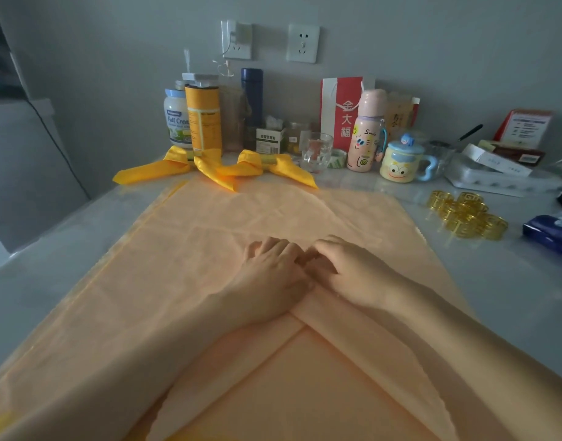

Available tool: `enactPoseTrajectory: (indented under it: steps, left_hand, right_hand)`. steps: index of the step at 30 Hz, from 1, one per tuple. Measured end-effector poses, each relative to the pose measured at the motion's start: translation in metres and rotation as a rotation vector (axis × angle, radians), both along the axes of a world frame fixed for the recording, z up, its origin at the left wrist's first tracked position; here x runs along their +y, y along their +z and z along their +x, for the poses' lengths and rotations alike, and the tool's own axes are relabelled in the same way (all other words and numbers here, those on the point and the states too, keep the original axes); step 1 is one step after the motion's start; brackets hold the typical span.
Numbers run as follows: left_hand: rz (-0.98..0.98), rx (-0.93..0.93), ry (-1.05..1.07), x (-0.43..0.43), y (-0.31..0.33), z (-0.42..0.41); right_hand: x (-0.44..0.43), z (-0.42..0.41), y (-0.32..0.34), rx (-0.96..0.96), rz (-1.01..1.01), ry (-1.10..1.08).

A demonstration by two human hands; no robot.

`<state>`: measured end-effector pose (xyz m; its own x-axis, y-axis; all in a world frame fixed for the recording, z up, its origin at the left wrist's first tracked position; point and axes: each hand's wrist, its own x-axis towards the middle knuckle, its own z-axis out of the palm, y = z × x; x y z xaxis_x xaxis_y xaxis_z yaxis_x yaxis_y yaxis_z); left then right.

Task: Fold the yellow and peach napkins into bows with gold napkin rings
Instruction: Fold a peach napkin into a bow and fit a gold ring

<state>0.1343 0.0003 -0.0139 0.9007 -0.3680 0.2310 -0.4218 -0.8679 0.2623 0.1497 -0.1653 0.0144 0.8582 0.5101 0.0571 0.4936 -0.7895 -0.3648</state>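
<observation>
**Mia:** What does the head camera see?

**Ben:** A big peach napkin point(209, 249) lies flat on the table point(496, 291). It fills the middle, and it runs down to 6 o'clock. Its near corner is folded up into a long band shaped like a roof.

**Mia:** Where are the hands?

**Ben:** Right in the middle, at the top of that roof. The left hand point(270, 275) and the right hand point(353, 272) touch each other there.

**Mia:** What are the fingers doing?

**Ben:** They are bent and close together. They curl down onto the folded band and hold it, one hand on each side of the point.

**Mia:** Are there any bows?

**Ben:** Yes! Two yellow bows point(165, 170) lie side by side at 11 o'clock, just past the far edge of the napkin.

**Mia:** And the rings?

**Ben:** A pile of gold rings point(467, 218) sits at 2 o'clock, near the napkin's right edge.

**Mia:** What else?

**Ben:** A yellow can point(203, 116) stands behind the bows. A pink bottle point(367, 132) and a mug point(400, 163) stand at 1 o'clock.
</observation>
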Motion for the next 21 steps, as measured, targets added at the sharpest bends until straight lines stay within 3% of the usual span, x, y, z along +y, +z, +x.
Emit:
enactPoseTrajectory:
  steps: [3, 8, 12, 16, 21]
  left_hand:
    - [0.024, 0.002, 0.009, 0.0, 0.001, 0.003]
    - [0.055, -0.066, 0.037, -0.005, -0.005, 0.001]
    - [0.056, -0.127, 0.033, -0.006, -0.01, 0.0]
    - [-0.004, -0.119, 0.035, -0.006, -0.013, 0.0]
    - [-0.154, 0.137, 0.218, 0.018, 0.002, -0.007]
  right_hand:
    - [-0.006, 0.002, 0.003, -0.146, -0.108, -0.066]
    - [-0.012, 0.002, -0.005, -0.118, -0.079, -0.133]
    - [-0.011, -0.023, -0.016, -0.437, 0.055, -0.015]
    - [-0.013, -0.046, -0.038, -0.301, 0.029, 0.069]
    - [-0.015, -0.045, -0.041, -0.252, -0.006, 0.039]
